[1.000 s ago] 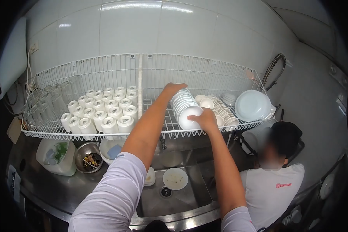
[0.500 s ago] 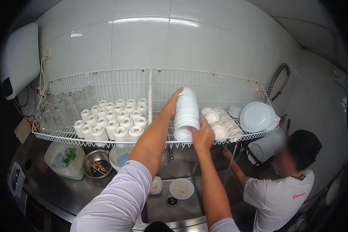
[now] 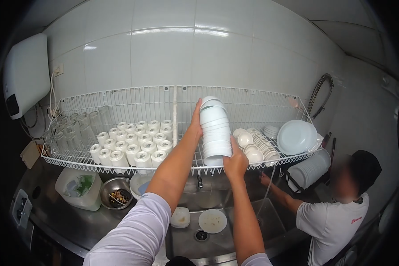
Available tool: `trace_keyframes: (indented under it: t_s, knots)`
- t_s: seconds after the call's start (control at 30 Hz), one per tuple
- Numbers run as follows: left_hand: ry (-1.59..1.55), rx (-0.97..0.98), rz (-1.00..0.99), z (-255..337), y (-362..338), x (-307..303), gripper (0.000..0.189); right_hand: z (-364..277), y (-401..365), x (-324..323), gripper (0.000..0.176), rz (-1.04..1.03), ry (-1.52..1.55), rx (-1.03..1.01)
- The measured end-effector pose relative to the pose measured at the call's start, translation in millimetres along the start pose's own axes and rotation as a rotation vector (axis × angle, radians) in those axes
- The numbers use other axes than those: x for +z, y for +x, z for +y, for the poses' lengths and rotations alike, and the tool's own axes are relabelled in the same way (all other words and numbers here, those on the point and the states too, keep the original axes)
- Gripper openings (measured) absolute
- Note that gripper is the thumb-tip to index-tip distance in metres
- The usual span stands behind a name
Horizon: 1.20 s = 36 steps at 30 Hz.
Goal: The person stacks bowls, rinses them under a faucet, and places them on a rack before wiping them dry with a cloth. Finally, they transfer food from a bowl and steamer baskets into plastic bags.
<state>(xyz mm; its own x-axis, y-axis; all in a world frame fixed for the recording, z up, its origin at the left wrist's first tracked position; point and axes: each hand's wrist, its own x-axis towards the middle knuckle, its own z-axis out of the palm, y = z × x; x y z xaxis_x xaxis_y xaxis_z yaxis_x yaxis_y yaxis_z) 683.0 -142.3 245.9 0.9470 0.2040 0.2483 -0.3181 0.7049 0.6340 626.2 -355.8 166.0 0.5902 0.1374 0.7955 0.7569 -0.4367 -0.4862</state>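
A tall stack of white bowls (image 3: 216,133) is held between my two hands in front of the wire rack's middle. My left hand (image 3: 197,119) grips its upper left side, fingers mostly hidden behind it. At the lower right, my right hand (image 3: 236,160) is closed on the bottom bowls. The stack stands nearly upright, and its top bowls sit slightly askew. Right of it in the rack are small white dishes (image 3: 255,155) and a large pale plate (image 3: 297,137). Rows of white cups (image 3: 142,158) stand upside down to the left.
The white wire rack (image 3: 252,94) hangs above a steel sink (image 3: 217,255) holding a soiled plate (image 3: 213,221) and square dishes (image 3: 180,217). Glasses (image 3: 71,141) fill the rack's left end. A co-worker (image 3: 337,217) stands close on the right, one arm over the sink.
The stack has tipped more upright, so the bottom bowl's opening no longer faces me. The top bowls have spread apart a little. The co-worker appears slightly farther right.
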Motion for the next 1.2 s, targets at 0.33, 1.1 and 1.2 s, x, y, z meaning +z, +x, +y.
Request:
trace_keyframes:
  t_s: [0.33, 1.1, 1.2]
  knots:
    - [0.102, -0.038, 0.010, 2, -15, 3, 0.071, 5, -3, 1, 0.060, -0.074, 0.034, 0.022]
    - [-0.138, 0.043, 0.032, 7, -38, 24, 0.078, 4, 19, 7, 0.068, 0.130, 0.846, 0.247]
    - [-0.249, 0.114, 0.010, 12, -53, 42, 0.079, -27, 26, -7, 0.070, 0.202, 1.191, 0.496]
